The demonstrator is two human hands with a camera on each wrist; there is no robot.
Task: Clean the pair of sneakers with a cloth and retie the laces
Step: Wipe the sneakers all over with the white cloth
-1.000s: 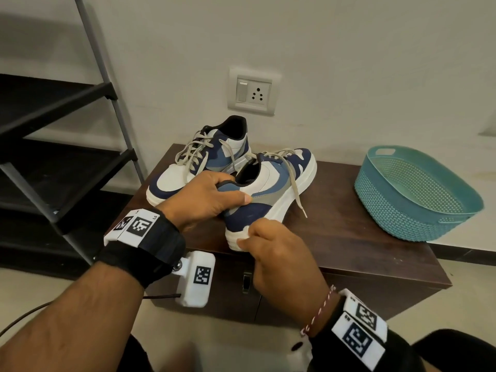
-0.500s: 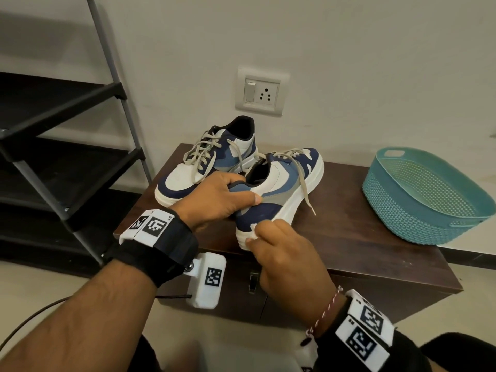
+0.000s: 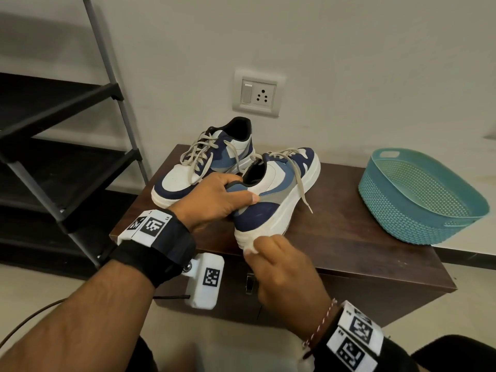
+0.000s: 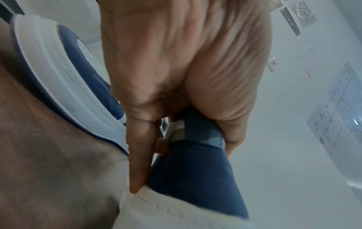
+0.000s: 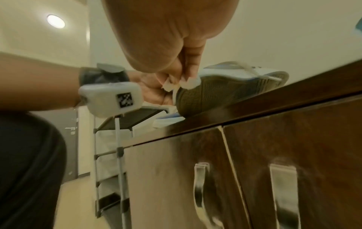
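— Cabinet top [image 3: 349, 232]: dark wood grain, low sheen. Cabinet doors [image 5: 293, 155] below: glossier, with polished metal handles [image 5: 201, 186].

— Near sneaker [image 3: 271, 200], tilted on that top: navy panels matt, suede-like; white and blue panels smooth; thick white rubber midsole; woven flat laces [image 3: 298, 178]. Ribbed, textured outsole [image 5: 225, 91], dull olive-grey.

— Soft white cloth [image 5: 188, 84], crumpled against the heel.

— Right of the sneakers: teal plastic basket [image 3: 418, 200], perforated, matt. Left: rack [image 3: 112, 76] with grey metal tubes, black matt shelves.

— Wall behind: matt paint; switch plate [image 3: 257, 93] smooth plastic.

Cloth [image 5: 188, 82] mostly hidden in hand [image 5: 172, 46]
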